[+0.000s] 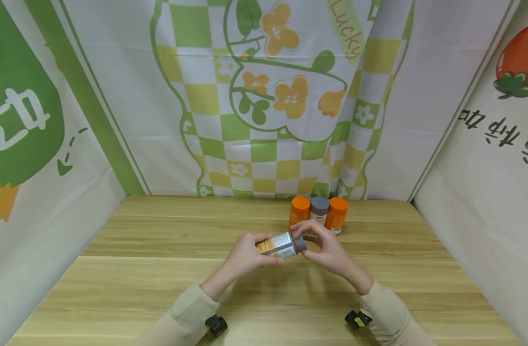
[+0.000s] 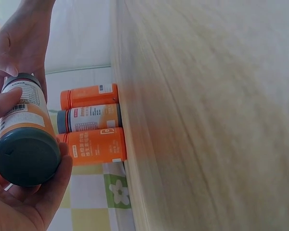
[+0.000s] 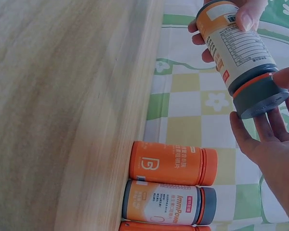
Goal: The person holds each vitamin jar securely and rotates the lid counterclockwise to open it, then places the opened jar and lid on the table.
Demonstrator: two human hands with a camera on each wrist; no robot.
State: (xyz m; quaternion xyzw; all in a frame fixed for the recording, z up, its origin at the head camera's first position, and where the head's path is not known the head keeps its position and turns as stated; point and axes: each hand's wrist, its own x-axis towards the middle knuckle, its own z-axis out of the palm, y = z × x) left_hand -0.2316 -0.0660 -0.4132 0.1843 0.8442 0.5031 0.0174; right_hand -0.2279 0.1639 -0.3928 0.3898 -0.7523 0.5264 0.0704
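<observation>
A pill bottle (image 1: 277,245) with an orange-and-white label is held tilted on its side above the table, its grey base toward the left wrist camera. My left hand (image 1: 244,257) grips its body, the thumb lying along the label. At the other end, the fingers and thumb of my right hand (image 1: 328,252) are curled round the grey cap (image 3: 260,98). An orange ring shows between cap and body in the right wrist view. Just behind the hands stand two orange bottles (image 1: 336,218) with a grey-capped bottle (image 3: 161,202) between them.
The wooden table (image 1: 160,274) runs back to a checked, flowered curtain (image 1: 264,154). Printed white side walls (image 1: 475,192) border it left and right. The three standing bottles sit close together near the table's rear edge.
</observation>
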